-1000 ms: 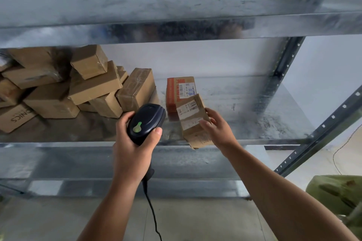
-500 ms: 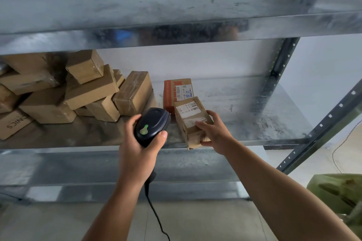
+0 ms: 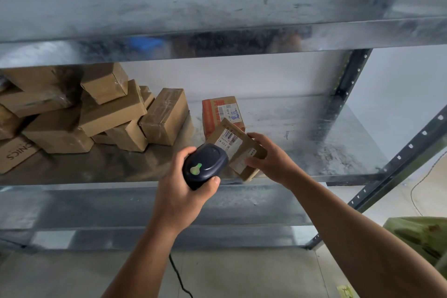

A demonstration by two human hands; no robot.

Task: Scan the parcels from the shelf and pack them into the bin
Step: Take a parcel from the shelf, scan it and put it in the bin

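— Your left hand [image 3: 183,191] is wrapped round the dark scanner [image 3: 205,164], with the thumb along its right side and the green patch on top facing you. Its nose points up and to the right at the parcel [image 3: 232,140], just beside the label. I cannot tell whether they touch.

— Your right hand [image 3: 271,159] grips that parcel from the right, thumb on the near face and fingers curled over the far edge. It is a small brown box, tilted, with the barcode label turned up toward you.

— You have it low over the front edge of the shelf [image 3: 314,152], with one corner past the lip. I cannot tell whether it rests on the metal or is lifted off it.

— Right behind it an orange-printed box [image 3: 219,111] with a white label stands upright, near the middle of the shelf.

— To your left, the pile of brown boxes [image 3: 108,113] is heaped at angles, well apart from your hands. The box at the far left edge shows letters ending "ONICS".

— The scanner's cable [image 3: 179,276] hangs below your left forearm toward the floor [image 3: 242,278]. At your lower right a green thing [image 3: 420,237] shows only partly, and I cannot make out what it is.
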